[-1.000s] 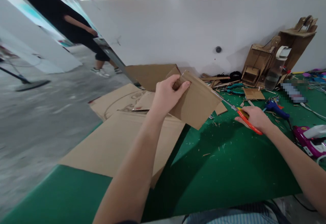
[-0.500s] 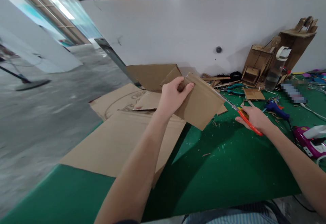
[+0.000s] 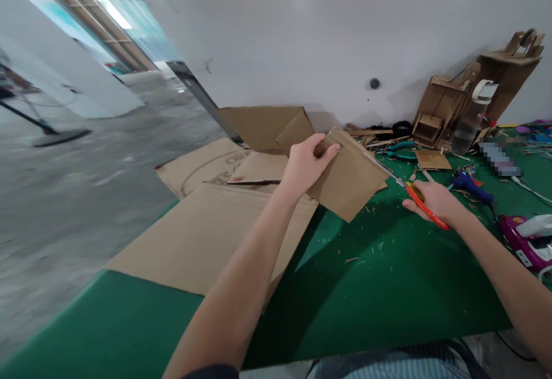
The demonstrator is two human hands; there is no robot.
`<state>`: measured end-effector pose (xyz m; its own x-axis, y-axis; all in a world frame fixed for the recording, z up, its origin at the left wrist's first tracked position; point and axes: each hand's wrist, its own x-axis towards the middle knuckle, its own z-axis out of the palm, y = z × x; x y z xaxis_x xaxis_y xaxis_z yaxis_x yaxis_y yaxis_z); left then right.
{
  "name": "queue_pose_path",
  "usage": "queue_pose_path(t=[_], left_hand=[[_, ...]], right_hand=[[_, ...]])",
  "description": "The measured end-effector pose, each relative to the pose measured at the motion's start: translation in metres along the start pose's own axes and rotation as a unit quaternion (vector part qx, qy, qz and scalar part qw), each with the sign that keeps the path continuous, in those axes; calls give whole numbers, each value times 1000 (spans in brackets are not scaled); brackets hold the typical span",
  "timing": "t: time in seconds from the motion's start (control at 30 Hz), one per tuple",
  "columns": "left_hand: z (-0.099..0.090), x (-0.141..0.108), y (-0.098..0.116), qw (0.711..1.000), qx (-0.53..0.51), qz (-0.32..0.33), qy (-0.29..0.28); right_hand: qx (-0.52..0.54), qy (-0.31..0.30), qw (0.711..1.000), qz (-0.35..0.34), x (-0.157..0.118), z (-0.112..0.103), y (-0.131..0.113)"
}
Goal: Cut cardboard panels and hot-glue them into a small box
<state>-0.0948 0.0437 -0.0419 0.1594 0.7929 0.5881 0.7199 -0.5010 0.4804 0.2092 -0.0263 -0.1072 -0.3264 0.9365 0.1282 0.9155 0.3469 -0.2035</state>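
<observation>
Two hands work above the green table (image 3: 366,304). Our left hand (image 3: 308,164) pinches the card (image 3: 353,180) on its 10 o'clock side, thumb flat on the face towards us; the fingers behind are hidden, so we cannot tell how far they reach. The card is tilted and appears to be lifted off the table, with a crease running beside its 1 o'clock edge. From the card, our right hand (image 3: 435,202) is a little below 3 o'clock, wrapped round the handles of the scissors (image 3: 431,215). Their blades meet the card along that creased edge; how far they are parted we cannot make out.

We judge the card light and fairly stiff, with a dry grip that should not slip, but apt to buckle or dent under a hard pinch. A broad, gentle hold close to the edge, with fingertips clear of the blades, would probably steady it best.

A large sheet (image 3: 190,247) lies between 8 and 9 o'clock. Pliers (image 3: 401,156) are at 2 o'clock, a bottle (image 3: 468,120) farther out that way, and a glue gun (image 3: 470,186) at 3 o'clock.
</observation>
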Motion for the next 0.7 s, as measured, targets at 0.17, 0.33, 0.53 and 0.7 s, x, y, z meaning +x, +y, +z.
queue_pose_path(t=[0.17,0.33,0.53,0.7], left_hand=[[4,-1,3,1000,-5,-7,2],[5,-1,1,1000,1,-10,-4],[6,-1,3,998,28,-44,-26],[10,-3,7,998,35,-38,-48]], right_hand=[[13,10,1000,15,1,1,-1],[3,12,1000,19,3,6,3],[-4,-11,1000,4,2,2,3],[-11,-25,1000,9,0,-2,1]])
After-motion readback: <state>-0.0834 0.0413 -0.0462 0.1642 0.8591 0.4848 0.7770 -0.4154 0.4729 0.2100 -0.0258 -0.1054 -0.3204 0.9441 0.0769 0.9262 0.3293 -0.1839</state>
